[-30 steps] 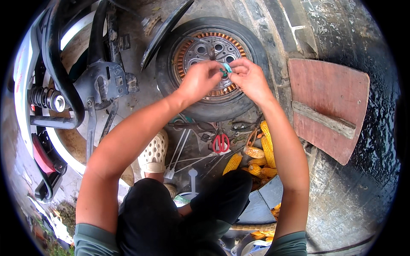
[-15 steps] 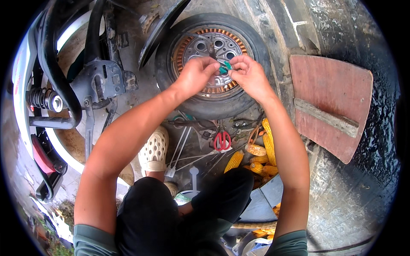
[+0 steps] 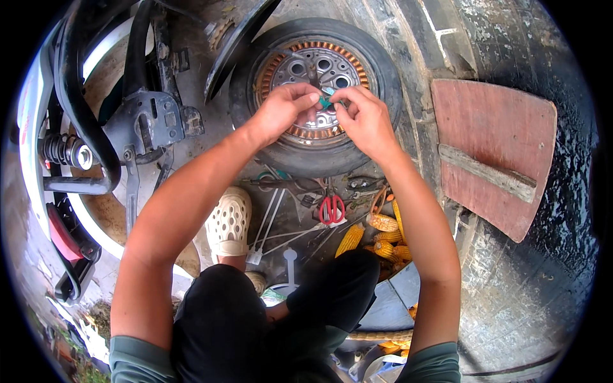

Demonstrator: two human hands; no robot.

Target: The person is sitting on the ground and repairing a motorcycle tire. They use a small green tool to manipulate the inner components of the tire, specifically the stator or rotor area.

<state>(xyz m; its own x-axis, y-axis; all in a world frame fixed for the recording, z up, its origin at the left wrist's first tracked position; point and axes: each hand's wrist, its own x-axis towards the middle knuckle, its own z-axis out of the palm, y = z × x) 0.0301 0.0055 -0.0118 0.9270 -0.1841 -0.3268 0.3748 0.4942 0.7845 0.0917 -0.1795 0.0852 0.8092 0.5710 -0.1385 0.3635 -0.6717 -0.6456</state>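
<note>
Both my hands meet over a wheel with a black tyre (image 3: 305, 161), which lies flat on the ground with a ring of copper windings (image 3: 359, 64) around its metal hub. Between my fingertips is a small green piece (image 3: 325, 102), too small for its exact kind to show. My left hand (image 3: 284, 110) pinches its left side with thumb and forefinger. My right hand (image 3: 366, 121) is closed at its other side, thumb and forefinger near together. A dark shaft (image 3: 312, 71) rises from the hub just beyond my fingers.
Red-handled scissors (image 3: 331, 209) and other tools lie between the wheel and my knees. Yellow corn cobs (image 3: 385, 249) are heaped by my right knee. A metal vehicle frame (image 3: 150, 118) stands at left, a dark curved panel (image 3: 236, 48) beside the wheel, a reddish board (image 3: 491, 127) at right.
My right hand has shifted slightly left and down, its fingers now more curled at the green piece. The left hand has moved a little left.
</note>
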